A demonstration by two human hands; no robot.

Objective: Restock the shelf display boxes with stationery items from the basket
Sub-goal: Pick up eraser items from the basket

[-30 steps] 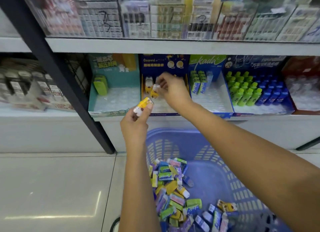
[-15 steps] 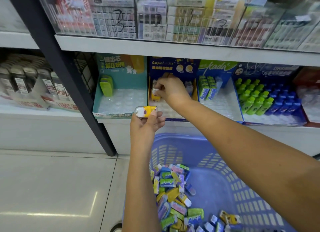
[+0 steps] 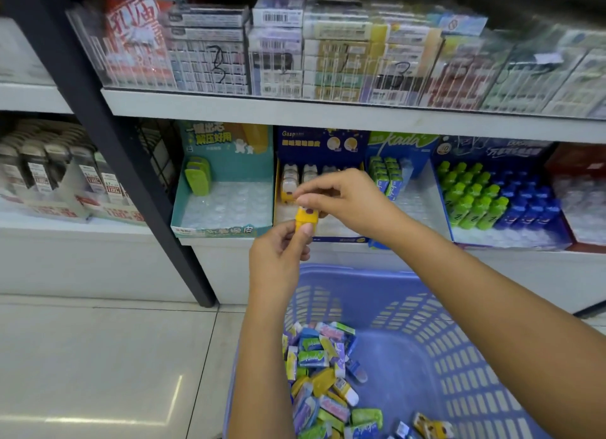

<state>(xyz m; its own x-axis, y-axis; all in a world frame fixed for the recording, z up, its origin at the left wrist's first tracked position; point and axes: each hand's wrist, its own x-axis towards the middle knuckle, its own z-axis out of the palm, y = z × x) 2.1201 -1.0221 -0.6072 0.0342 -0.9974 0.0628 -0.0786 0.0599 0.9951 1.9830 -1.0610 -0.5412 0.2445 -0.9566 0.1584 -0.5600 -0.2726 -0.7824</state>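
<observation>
Black shelf post [image 3: 134, 176], pale floor tiles [image 3: 98, 356]

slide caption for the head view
Left hand and right hand pinch a small yellow item in front of the navy display box, above the blue basket.

The near basket [image 3: 410, 294] is slotted blue plastic with a dull sheen; the floor tiles [image 3: 98, 356] to its left are smooth and glossy. The far teal display box [image 3: 226, 143] looks like printed card lined with a clear, shiny plastic tray [image 3: 229, 202], beside a matt black upright [image 3: 108, 137].
</observation>
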